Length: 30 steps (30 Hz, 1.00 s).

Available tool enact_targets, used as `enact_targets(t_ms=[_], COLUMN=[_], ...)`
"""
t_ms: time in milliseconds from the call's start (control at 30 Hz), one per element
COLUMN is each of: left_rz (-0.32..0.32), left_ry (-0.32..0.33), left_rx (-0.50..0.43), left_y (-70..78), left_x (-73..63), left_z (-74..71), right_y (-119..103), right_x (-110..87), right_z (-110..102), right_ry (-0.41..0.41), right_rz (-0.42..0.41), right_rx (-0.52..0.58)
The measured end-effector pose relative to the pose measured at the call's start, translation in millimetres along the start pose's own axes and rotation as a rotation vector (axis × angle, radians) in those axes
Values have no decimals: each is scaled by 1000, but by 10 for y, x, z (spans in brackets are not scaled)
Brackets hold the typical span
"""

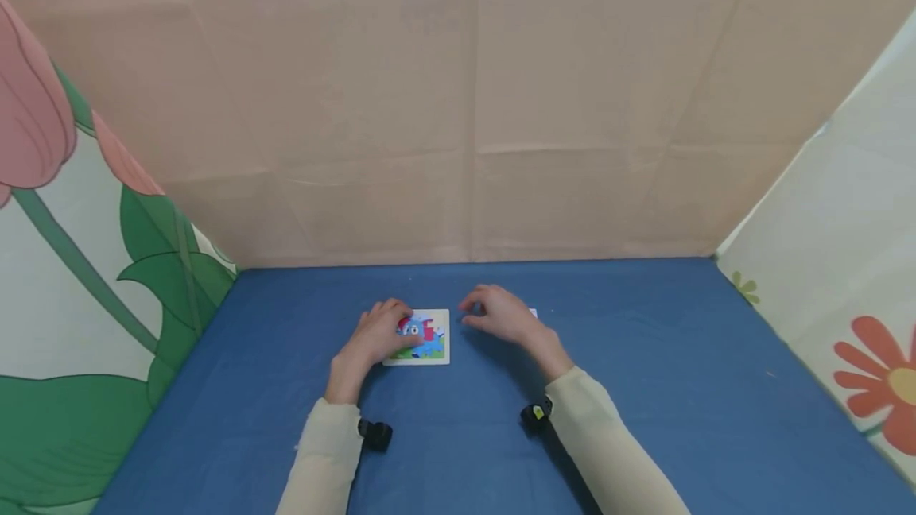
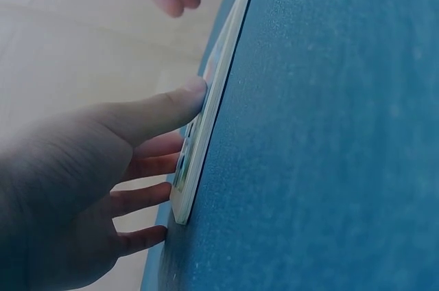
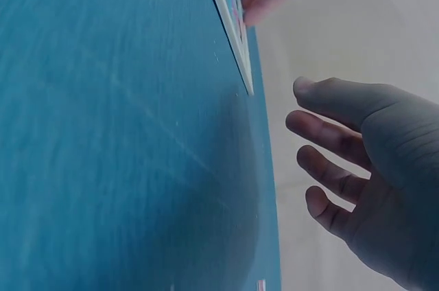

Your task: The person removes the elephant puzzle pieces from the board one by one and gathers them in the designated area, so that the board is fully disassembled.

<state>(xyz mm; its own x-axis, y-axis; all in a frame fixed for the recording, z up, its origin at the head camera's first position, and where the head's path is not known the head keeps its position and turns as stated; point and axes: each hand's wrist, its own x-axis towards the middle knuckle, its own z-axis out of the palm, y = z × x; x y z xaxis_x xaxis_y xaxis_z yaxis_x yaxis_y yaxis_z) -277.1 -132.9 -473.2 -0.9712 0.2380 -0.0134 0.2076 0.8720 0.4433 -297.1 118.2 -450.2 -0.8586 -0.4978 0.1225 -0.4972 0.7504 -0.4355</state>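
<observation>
A small square picture board (image 1: 439,348), probably a puzzle, lies flat on the blue table. It has a pale rim and shows a blue cartoon animal with red parts over green. My left hand (image 1: 379,332) rests on its left side, the thumb (image 2: 175,107) touching the picture and the other fingers spread along the far left edge. To the right of the board, my right hand (image 1: 504,315) hovers above the table with loosely bent fingers and nothing between them. Just behind that hand a small pale piece (image 1: 533,312) peeks out, mostly hidden.
Blue cloth (image 1: 444,451) covers the table. A beige sheet (image 1: 465,141) rises at the back edge. Floral panels stand at the left (image 1: 79,324) and right (image 1: 823,261). Each wrist carries a small black camera, one on the left (image 1: 375,435) and one on the right (image 1: 534,417).
</observation>
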Motion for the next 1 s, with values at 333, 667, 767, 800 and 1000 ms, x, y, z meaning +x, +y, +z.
enact_targets(t_ms=[333,667,767,800,1000], left_rz=[-18,-8,-3,-1,8], left_ry=[3,-7,-5,-3,0], left_rx=[-20,-10,-14,-17,-14], left_y=[-2,-3,-1,1,1], left_x=[2,27,19,14,1], left_z=[17,7,-13,-18,-20], right_y=[-72,-170,-201,-206,-211], right_x=[134,229,264,276,336], right_z=[154,225,243,251,292], right_ry=[-39,-49,-59,-63,-65], right_rz=[1,-40,-47,-49,-53], right_rx=[27,6,12,13,-5])
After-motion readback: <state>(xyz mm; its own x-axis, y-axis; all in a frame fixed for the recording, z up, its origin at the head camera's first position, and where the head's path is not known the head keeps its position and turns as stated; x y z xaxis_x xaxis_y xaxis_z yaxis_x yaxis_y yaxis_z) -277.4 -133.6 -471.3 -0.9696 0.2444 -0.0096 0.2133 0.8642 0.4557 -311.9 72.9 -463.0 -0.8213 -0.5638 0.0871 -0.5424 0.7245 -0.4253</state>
